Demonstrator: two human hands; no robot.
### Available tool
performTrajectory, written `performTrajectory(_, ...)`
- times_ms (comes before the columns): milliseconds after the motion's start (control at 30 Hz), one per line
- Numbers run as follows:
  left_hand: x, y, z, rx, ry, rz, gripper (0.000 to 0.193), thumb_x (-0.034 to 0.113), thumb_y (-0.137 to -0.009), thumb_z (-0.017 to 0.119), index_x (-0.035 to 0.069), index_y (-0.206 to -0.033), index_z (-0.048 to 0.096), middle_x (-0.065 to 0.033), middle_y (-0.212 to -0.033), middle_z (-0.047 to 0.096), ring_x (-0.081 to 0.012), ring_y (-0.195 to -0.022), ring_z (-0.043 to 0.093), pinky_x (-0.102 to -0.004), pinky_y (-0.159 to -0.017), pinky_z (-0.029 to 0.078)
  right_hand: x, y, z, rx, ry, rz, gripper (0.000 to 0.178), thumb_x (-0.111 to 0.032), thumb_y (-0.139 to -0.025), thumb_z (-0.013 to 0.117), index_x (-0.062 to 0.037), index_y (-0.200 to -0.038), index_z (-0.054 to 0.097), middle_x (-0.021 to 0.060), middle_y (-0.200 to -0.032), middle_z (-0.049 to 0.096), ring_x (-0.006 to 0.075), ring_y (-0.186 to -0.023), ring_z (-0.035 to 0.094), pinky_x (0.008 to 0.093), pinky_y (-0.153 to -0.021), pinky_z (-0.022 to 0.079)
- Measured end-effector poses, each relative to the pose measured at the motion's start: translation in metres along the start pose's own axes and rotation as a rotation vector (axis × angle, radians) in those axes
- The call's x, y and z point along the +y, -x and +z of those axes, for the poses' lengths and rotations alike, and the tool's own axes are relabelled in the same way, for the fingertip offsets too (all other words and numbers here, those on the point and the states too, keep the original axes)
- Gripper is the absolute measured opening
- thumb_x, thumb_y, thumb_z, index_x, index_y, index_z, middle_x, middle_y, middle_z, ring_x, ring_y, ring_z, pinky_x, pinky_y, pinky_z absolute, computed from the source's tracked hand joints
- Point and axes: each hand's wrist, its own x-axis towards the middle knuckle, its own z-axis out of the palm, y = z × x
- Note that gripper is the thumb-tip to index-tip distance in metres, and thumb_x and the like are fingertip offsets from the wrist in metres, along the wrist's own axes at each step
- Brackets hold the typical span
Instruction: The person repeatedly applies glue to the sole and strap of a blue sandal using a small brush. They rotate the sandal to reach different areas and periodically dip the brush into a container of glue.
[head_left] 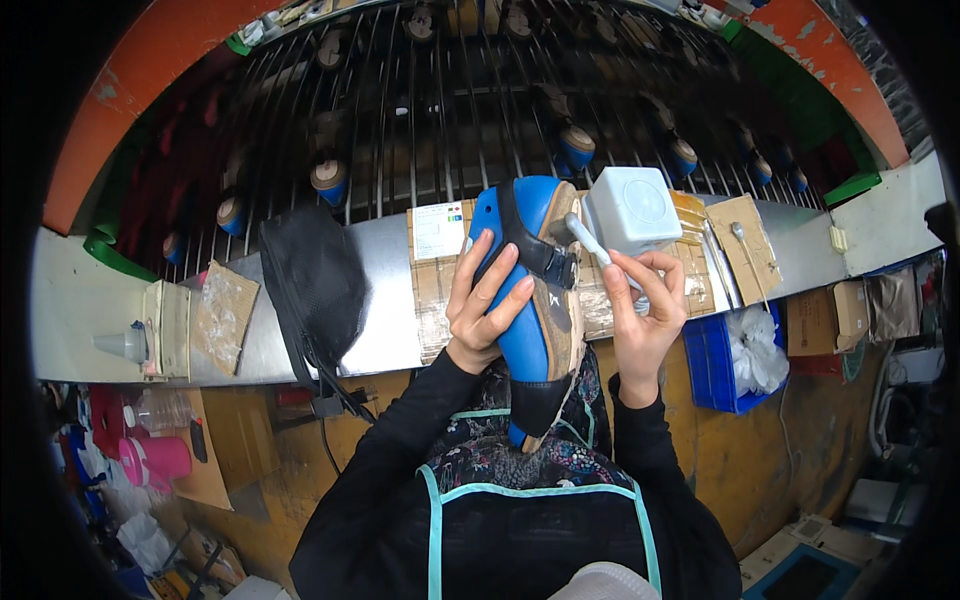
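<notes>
My left hand (485, 305) is wrapped round the side of a blue shoe last (522, 345), which carries black straps and a brown cork-like sole edge. The last stands tilted on its side, its black-covered end pointing toward my apron. Between the thumb and fingers of my right hand (645, 300) is a pale, slim-handled brush (588, 238). Its tip meets the brown sole edge near the last's far end; the bristles are hard to make out. Just beyond my right hand stands a pale, square-sided container (632, 212).
A black mesh bag (312, 285) lies on the metal bench (388, 340) at left. Cardboard (438, 290) covers its middle; another brush (742, 235) lies on cardboard at right. Beyond, a rack of metal rods (400, 130) bears several lasts. A blue bin (710, 375) hangs below right.
</notes>
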Motion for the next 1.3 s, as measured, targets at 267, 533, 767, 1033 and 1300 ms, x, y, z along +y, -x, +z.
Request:
performTrajectory(267,-0.001,-0.002,-0.002,0.014,0.017,0.006,0.047,0.017,-0.071,0.079,0.018,-0.115,0.060,-0.0137,-0.128,0.060,-0.0433,-0.122,0.051,-0.0553,-0.101,0.044,-0.001,-0.014,-0.007,0.087,0.307,-0.293,0.025,-0.012,-0.073,0.081,-0.0125,-0.098,0.076,0.0022,-0.093,0.058,0.0130,-0.074,0.053,0.0299,-0.081,0.030)
performTrajectory(533,0.000,-0.005,-0.003,0.005,-0.001,0.047,0.044,0.017,-0.071,0.079,0.018,-0.112,0.061,-0.0125,-0.127,0.061,-0.0423,-0.121,0.053,-0.0559,-0.101,0.044,-0.002,-0.019,-0.023,0.013,0.296,-0.312,0.026,-0.012,-0.072,0.081,-0.0135,-0.098,0.076,0.0018,-0.091,0.058,0.0143,-0.076,0.051,0.0299,-0.077,0.029)
performTrajectory(767,0.004,-0.011,-0.004,-0.016,0.016,0.040,0.041,0.019,-0.072,0.078,0.019,-0.109,0.063,-0.0116,-0.124,0.063,-0.0419,-0.120,0.054,-0.0563,-0.103,0.042,-0.005,-0.019,-0.031,-0.037,0.287,-0.302,0.024,-0.012,-0.073,0.080,-0.0136,-0.096,0.076,0.0014,-0.090,0.059,0.0131,-0.076,0.052,0.0300,-0.075,0.029)
performTrajectory(1033,0.006,-0.019,-0.005,-0.049,0.033,0.035,0.043,0.024,-0.072,0.078,0.021,-0.113,0.064,-0.0107,-0.126,0.062,-0.0405,-0.123,0.052,-0.0563,-0.105,0.039,-0.014,-0.017,-0.047,-0.132,0.370,-0.400,0.025,-0.011,-0.070,0.080,-0.0139,-0.095,0.076,0.0003,-0.087,0.060,0.0130,-0.076,0.054,0.0306,-0.076,0.029)
performTrajectory(1300,0.004,-0.023,-0.002,-0.028,0.028,0.021,0.045,0.024,-0.071,0.080,0.023,-0.113,0.065,-0.0090,-0.126,0.063,-0.0377,-0.123,0.053,-0.0553,-0.105,0.039,-0.018,-0.018,-0.052,-0.136,0.361,-0.389,0.025,-0.012,-0.070,0.080,-0.0135,-0.095,0.077,0.0016,-0.090,0.061,0.0138,-0.079,0.053,0.0307,-0.076,0.028)
